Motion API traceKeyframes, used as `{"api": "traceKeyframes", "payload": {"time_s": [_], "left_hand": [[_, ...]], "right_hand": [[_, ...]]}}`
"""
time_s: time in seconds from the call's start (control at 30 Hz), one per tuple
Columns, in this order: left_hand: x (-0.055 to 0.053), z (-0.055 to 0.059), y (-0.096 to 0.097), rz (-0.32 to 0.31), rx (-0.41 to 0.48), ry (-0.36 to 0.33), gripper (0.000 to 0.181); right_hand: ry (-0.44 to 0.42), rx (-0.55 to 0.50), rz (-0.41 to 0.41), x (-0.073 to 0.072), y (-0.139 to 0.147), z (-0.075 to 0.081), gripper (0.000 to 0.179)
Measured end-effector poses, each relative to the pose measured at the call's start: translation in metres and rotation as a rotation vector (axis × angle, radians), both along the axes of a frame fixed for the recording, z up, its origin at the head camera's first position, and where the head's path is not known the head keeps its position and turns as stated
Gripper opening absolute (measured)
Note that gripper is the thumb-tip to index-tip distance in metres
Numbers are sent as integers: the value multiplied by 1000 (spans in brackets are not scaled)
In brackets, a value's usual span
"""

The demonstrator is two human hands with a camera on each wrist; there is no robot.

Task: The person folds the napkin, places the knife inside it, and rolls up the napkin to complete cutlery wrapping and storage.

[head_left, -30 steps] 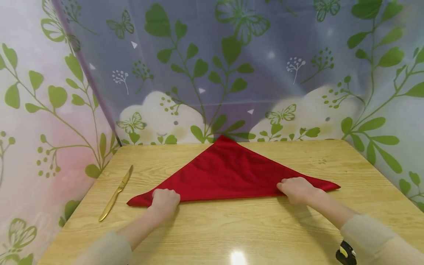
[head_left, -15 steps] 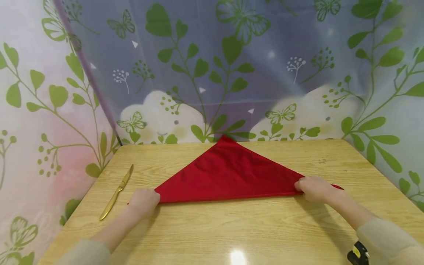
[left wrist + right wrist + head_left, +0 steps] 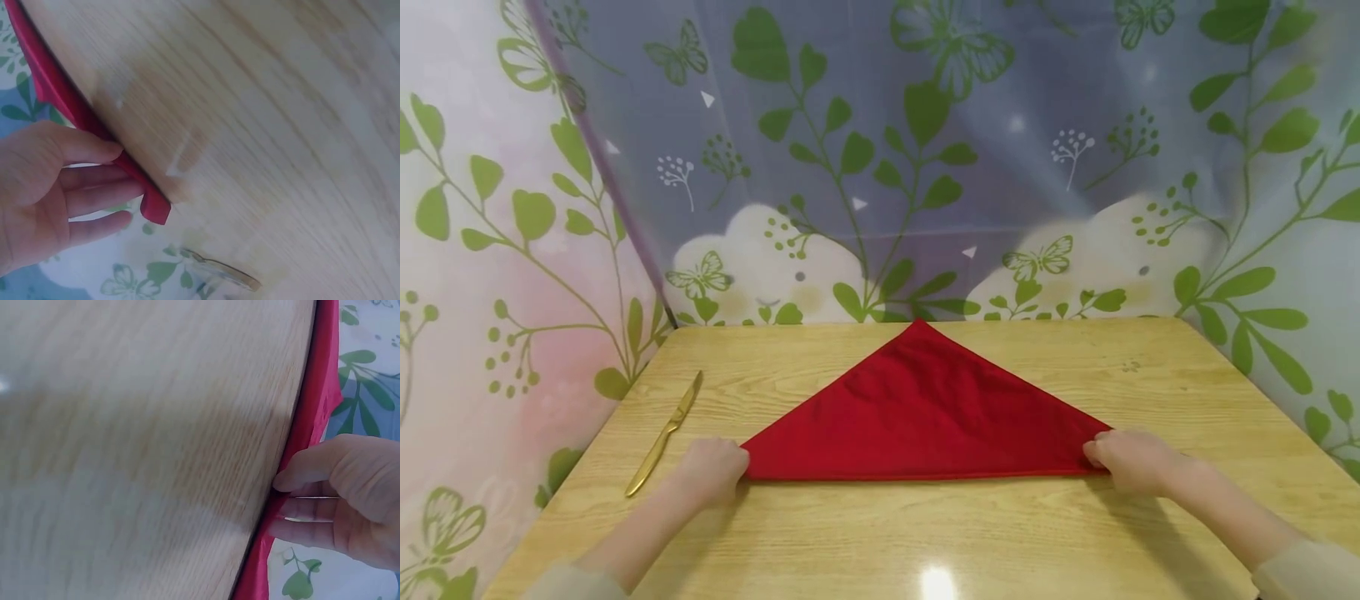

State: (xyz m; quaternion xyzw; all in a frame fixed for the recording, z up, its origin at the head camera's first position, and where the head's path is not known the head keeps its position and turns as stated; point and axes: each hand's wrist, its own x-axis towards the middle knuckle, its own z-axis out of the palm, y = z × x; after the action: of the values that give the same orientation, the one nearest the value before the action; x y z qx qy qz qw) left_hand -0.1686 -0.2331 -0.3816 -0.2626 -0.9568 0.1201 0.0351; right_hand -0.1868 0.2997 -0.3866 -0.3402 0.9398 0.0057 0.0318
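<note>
Looks like the straightening-out step tbh, left hand and right hand pinching the red cloth at lower left and lower right of frame, so next probably needs even tension.

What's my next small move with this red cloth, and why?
I'd probably turn the near edge of the red cloth slightly toward its far corner: the left hand and right hand pinch that edge toward opposite ends, it runs nearly straight between them, and the cloth spreads beyond in a triangle.
</note>
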Motion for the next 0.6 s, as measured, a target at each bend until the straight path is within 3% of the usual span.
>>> {"api": "traceKeyframes", "payload": {"time_s": [0.47, 0.6], "left_hand": [[0, -1, -8, -32, 23, -38, 25], [-1, 0, -12, -17, 68, -98, 22]], "right_hand": [[38, -14, 52, 15, 8, -2, 36], [10, -45, 44, 16, 9, -1, 35]]}}
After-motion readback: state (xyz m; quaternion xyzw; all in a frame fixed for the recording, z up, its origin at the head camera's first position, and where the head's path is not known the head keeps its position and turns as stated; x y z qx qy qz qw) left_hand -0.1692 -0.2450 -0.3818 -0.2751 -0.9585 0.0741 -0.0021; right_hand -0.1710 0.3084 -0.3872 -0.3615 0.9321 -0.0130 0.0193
